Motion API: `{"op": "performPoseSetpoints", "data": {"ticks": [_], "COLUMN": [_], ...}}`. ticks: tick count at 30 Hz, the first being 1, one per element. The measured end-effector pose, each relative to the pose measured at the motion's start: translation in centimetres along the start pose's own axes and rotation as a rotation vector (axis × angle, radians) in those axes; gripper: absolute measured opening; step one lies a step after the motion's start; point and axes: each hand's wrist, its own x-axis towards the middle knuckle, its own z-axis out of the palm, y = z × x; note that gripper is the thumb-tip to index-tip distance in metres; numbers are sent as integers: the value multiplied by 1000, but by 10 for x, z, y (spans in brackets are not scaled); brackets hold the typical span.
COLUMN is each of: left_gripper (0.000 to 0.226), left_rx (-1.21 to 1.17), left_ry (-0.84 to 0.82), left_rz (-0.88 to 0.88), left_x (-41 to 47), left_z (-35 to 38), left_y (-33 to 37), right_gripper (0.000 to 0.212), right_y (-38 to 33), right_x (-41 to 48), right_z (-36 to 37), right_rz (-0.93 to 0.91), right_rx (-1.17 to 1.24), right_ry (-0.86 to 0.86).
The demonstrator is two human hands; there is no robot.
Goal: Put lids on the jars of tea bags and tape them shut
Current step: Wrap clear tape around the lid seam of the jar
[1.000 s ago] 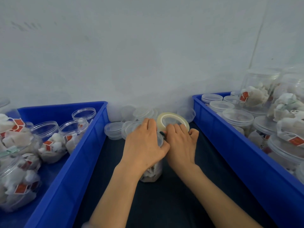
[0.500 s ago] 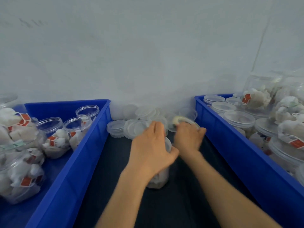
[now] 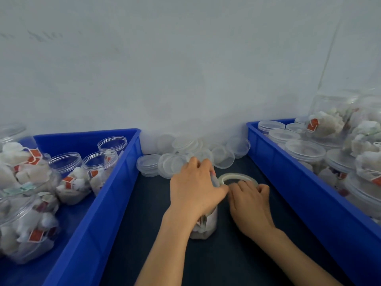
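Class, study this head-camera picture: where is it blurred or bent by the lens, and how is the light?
Head view: the right hand and tape roll are slightly smeared; the left hand gripping the jar is sharper; the blue bins splay outward, a wide-angle effect; light is soft and even, without hard shadows.

Tape roll (image 3: 235, 176), right hand (image 3: 250, 203) nearer.

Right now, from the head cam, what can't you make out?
- Head view: lid and mouth of the jar, covered by the left hand.
- Free end of the tape roll: clear tape, motion-blurred, behind the right hand.
- The right bin and its far jars: cut off by the frame edge.
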Motion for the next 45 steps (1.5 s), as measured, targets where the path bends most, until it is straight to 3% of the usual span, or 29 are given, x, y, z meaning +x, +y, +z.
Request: {"op": "performPoseSetpoints", "data": {"ticks": [9, 12, 14, 16, 20, 24, 29, 37, 45], "left_gripper": [15, 19, 15, 13, 13, 33, 76, 49, 57], "left_rx": [-55, -123, -254, -430, -913, -1215, -1215, -1181, -1182], "left_ry": [85, 172, 235, 288, 268, 117, 32, 12, 38], "left_rz": [-192, -221, -206, -160, -179, -283, -446, -364, -343], "left_x": [8, 3, -3, -10, -28, -44, -49, -51, -50], "left_z": [2, 3, 5, 7, 17, 29, 43, 40, 42], "left_y": [14, 10, 4, -5, -25, -39, -44, -45, -45], "right_gripper": [27, 33, 39, 49, 68, 90, 107, 112, 121], "right_y": [21, 16, 5, -13, -41, -40, -41, -39, -40], "right_x": [-7, -9, -15, -25, -35, -31, -29, -29, -32], "right_z": [14, 9, 1, -2, 2, 4, 12, 17, 14], "right_rz": [-41, -99, -162, -250, -314, -324, -332, -320, -310], "right_rx": [150, 452, 802, 1043, 1207, 1154, 1082, 1046, 1030], "right_ry": [-3, 134, 191, 131, 8, -39, -22, -25, -47]}}
